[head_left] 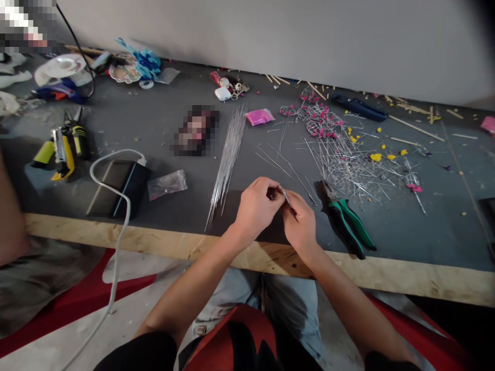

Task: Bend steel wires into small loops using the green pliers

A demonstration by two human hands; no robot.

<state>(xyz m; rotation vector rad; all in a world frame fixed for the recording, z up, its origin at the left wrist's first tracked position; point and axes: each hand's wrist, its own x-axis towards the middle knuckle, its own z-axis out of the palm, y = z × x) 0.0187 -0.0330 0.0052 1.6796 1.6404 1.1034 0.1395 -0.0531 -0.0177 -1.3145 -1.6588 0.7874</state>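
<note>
My left hand (258,205) and my right hand (300,219) meet over the table's front edge, fingertips pinched together. Between them is a short piece of twisted wire (286,197), silvery and partly covered by my fingers. To the left of my hands lies a long bundle of straight wires (231,152). Just beyond my fingers, several loose wires (288,166) are scattered. Green-and-black pliers (350,221) rest to the right of my right hand. Past them spreads a pile of wire pieces (348,165), some tipped with pink beads (319,116).
A power bank (118,188) with a white cable (127,216) sits at left, near a small plastic bag (167,184) and yellow-black tools (64,149). A pink packet (260,117) and keys (235,90) lie farther back. At far left, another person's arm (11,216) shows.
</note>
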